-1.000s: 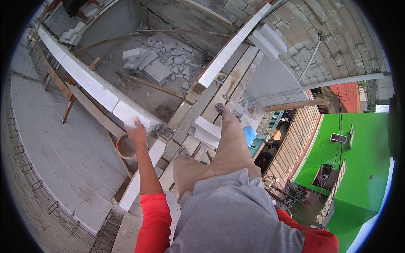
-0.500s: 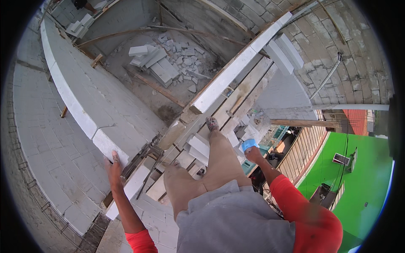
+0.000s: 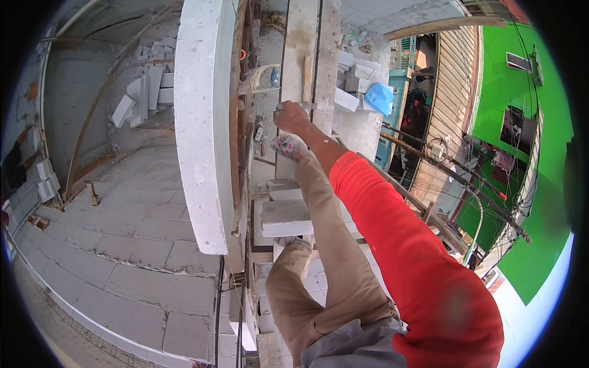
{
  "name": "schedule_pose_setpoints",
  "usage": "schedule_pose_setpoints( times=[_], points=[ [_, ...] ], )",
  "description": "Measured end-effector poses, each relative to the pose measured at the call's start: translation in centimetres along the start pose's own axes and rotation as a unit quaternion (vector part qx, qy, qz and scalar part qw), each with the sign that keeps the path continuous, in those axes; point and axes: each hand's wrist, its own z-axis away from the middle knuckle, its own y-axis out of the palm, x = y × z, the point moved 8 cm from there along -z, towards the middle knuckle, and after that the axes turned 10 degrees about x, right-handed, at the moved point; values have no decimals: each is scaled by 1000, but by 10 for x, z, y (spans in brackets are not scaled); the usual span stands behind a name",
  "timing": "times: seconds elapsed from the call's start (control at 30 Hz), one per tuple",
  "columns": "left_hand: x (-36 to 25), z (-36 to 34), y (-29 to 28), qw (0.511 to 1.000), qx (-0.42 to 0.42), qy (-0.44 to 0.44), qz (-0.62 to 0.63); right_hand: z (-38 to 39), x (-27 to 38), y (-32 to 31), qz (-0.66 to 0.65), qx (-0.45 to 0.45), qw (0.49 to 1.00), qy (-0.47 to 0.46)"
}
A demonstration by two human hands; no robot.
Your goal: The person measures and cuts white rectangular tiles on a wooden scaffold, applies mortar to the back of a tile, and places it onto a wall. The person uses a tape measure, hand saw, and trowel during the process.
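Note:
My right hand (image 3: 291, 116), its fingers curled in, reaches over the wooden plank (image 3: 300, 37) just ahead of my foot. Whatever the fingers may hold is hidden. A crumpled blue plastic piece (image 3: 378, 98) lies apart from the hand, to its right, by loose white blocks (image 3: 361, 78). Beyond the hand, a pale yellowish object with a blue part (image 3: 264, 80) sits between the plank and the wall; its kind is unclear. The long white block course (image 3: 204, 122) tops the wall to the left. My left hand is out of view.
My feet, one in a patterned sock or shoe (image 3: 289, 147), stand on narrow boards, with white blocks (image 3: 285, 218) between them. A drop lies beside the planks. Poles and cables (image 3: 454, 165) run at right, before a green wall (image 3: 491, 73). Broken blocks (image 3: 147, 92) are heaped at left.
My view has swung to the left and along the wall. My right hand has let go of the blue plastic piece and stretched forward. The left hand has left the white block and the view.

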Motion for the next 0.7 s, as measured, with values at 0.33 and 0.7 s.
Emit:
schedule_pose_setpoints(
  times=[0.33,0.7],
  points=[
    [-33,-35,43,992,-89,-90,-10,-187,35,-25,95,2,993,-75],
    [-12,9,40,993,-101,-22,60,-325,6,-84,272,1,961,-46]
  ],
)
